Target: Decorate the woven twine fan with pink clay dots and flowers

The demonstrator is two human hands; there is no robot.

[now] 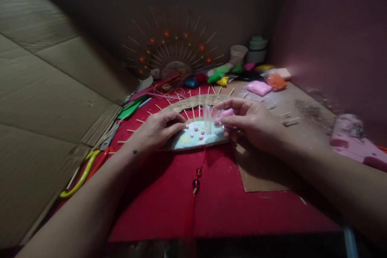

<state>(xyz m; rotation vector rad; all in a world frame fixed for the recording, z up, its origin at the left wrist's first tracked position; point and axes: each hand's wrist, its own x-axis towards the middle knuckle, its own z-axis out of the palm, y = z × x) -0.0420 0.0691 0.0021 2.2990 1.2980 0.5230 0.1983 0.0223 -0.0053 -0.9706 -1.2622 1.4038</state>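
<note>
A half-round fan-like piece lies before me, with a woven band [193, 101] crossed by thin sticks and a pale blue patterned base [181, 142]. Several small pink clay balls [201, 137] dot the base. At its upper left edge, my left hand [155, 129] has thumb and forefinger drawn together on one pink ball [187, 126]. Over the right end of the base, my right hand [249, 123] grips a clear plastic bag of pink clay [226, 113] between thumb and fingers. From the base's lower edge hangs a red tassel [190, 209] with beads.
Scissors [87, 171] with yellow and red handles lie left, beside a cardboard wall [54, 88]. Coloured clay packets [259, 88], a cup [238, 54] and a finished stick fan [175, 48] stand behind. A cardboard sheet [256, 173] and pink object [353, 141] lie right.
</note>
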